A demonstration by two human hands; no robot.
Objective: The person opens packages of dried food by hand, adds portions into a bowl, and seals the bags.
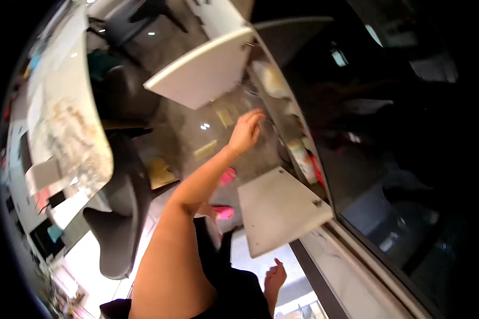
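Observation:
My left hand (pixel 245 132) reaches out in front of the opened low cabinet, fingers loosely bent, with a gap between thumb and fingertips. No object shows in it. On either side of it stand two white cabinet doors, the far door (pixel 202 69) and the near door (pixel 282 212), both swung out. Inside the cabinet are a white bottle (pixel 303 162), a red item (pixel 318 167) beside it, and a pale yellowish package (pixel 271 80). My right hand (pixel 275 276) hangs low near the near door, fingers slightly curled and apart, holding nothing visible.
A dark glossy counter surface (pixel 367 159) runs above the cabinet. At left stand a marble-patterned table (pixel 74 133) and a dark chair (pixel 117 228). Pink slippers (pixel 224 212) are on the grey floor (pixel 191 127). A yellow-brown item (pixel 159 173) lies by the chairs.

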